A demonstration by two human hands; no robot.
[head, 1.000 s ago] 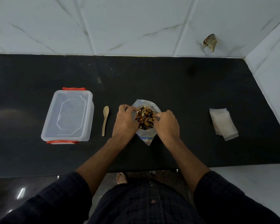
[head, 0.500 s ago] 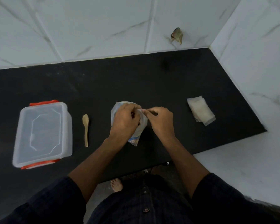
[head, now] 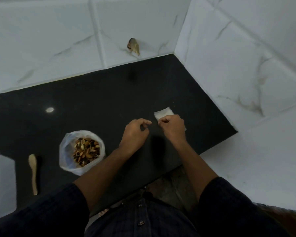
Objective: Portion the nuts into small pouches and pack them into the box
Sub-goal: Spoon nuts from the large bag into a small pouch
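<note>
Left hand (head: 134,132) and right hand (head: 173,126) side by side (fingers curled).

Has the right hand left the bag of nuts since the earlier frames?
Yes. The right hand has gone rightward from the open bag of nuts to the stack of small pouches and now sits over it.

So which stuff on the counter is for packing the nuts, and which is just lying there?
For the job: bag of nuts, small pouches under the right hand, wooden spoon, plastic box, left hand.

Just there: brown scrap on the wall, black counter.
</note>
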